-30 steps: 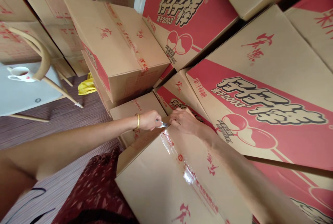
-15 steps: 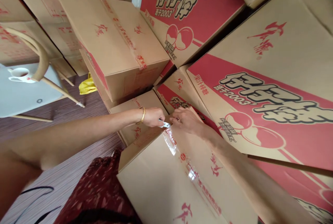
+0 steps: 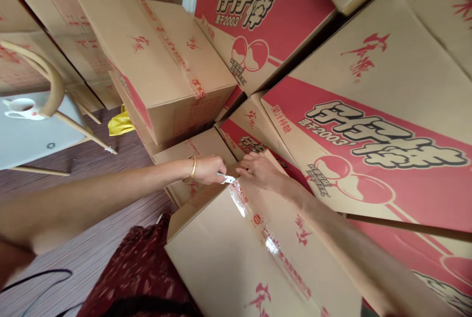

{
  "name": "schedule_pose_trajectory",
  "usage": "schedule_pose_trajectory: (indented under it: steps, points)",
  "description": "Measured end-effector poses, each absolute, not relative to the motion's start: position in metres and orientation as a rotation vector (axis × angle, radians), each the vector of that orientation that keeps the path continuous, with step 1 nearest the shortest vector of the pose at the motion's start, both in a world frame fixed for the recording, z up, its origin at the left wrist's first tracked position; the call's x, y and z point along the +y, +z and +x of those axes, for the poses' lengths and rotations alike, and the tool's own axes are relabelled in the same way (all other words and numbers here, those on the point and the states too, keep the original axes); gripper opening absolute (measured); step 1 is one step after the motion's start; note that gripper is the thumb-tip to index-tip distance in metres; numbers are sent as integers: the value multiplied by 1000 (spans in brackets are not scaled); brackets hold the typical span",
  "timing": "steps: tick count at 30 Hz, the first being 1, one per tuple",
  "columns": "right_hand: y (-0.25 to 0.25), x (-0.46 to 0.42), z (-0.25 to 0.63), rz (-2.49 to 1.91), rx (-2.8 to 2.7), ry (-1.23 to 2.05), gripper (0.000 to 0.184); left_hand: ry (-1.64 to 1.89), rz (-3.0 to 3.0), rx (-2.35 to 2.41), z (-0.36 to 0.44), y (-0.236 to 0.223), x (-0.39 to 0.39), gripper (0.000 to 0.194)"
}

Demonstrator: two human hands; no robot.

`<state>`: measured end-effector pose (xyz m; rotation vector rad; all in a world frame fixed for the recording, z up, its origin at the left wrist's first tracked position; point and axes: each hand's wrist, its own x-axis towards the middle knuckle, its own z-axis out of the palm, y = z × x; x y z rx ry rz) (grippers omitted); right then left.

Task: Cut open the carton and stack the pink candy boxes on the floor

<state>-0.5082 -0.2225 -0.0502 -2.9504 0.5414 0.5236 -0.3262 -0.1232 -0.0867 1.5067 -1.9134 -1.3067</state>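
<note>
On a striped brown floor (image 3: pixel 92 253) in a room packed with brown-and-red boxes, the taped brown cardboard box (image 3: pixel 236 253) sits nearest, where the left hand (image 3: pixel 208 169) pinches one small white cutter (image 3: pixel 227 178) at its far edge and the right hand (image 3: pixel 260 172) presses flat beside it.

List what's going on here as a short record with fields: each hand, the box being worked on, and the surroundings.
left hand: left hand grips a small blade, tip at the far end of the tape seam
right hand: right hand rests on the far edge of the sealed box
tape: clear tape strip with red print runs along the box top
wrist: gold bangle on the left arm
surroundings: stacked cartons with red panels; chair with a white cup; yellow cloth on the floor
</note>
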Motion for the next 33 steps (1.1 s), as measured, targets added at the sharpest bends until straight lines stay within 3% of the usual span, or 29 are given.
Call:
schedule_pose_trajectory:
  steps: [9, 18, 28, 33]
  points:
    - [-57, -216, -510, -2908, 560, 453, 22, -1393, 1473, -1930, -320, -97, -112, 25]
    - [-75, -219, -506, -2847, 534, 342, 17, -997, 1731, -2123, -334, -79, -112, 24]
    - [-81, -212, -514, -2862, 429, 151, 27, -1283, 1678, -1953, -329, -80, -90, 27]
    - [-85, -212, -513, -2804, 452, 95, 26, -1265, 1720, -1957, -335, -79, -72, 26]
